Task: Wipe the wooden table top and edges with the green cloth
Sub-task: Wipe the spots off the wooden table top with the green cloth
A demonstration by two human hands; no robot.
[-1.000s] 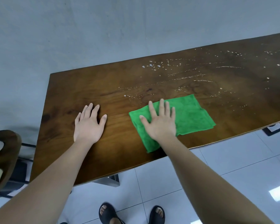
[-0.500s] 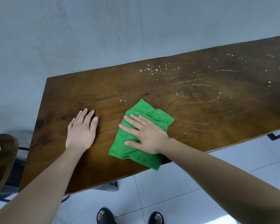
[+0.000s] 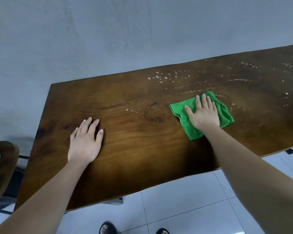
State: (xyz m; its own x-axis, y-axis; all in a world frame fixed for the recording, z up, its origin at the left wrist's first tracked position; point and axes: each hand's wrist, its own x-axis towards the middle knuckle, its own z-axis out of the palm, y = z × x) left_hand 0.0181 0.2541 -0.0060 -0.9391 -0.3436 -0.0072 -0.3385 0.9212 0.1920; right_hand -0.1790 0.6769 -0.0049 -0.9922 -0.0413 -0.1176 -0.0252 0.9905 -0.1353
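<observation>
a: dark brown wood, glossy, with visible grain and a knot near the middle: this is the wooden table top (image 3: 142,149), seen from above and tilted in the head view. what lies on it?

b: the green cloth (image 3: 225,114), a folded, slightly rumpled microfibre square, right of the table's middle and about midway between the far and near edges. it lies flat on the wood.

a: and the right hand (image 3: 204,114)?

b: palm down on the cloth, fingers (image 3: 197,103) straight and a little spread, pointing toward the wall. the hand is flat and pressing, not curled round the fabric; cloth shows on all sides of it.

a: the left hand (image 3: 85,142)?

b: flat on bare wood toward the table's left end, well apart from the cloth. fingers extended, nothing held.

a: the pale marks?

b: white droplets and streaks (image 3: 176,78) scattered over the far half of the top, from above the knot out to the right end. some thin streaks run just beside the cloth's far corner. the wood around the left hand and along the near edge shows none.

a: surroundings?

b: a grey wall (image 3: 125,31) behind the table; white floor tiles (image 3: 184,208) below the near edge; the toes of two dark sandals (image 3: 107,228) at the bottom; part of a dark wooden chair (image 3: 2,166) at the far left.
</observation>
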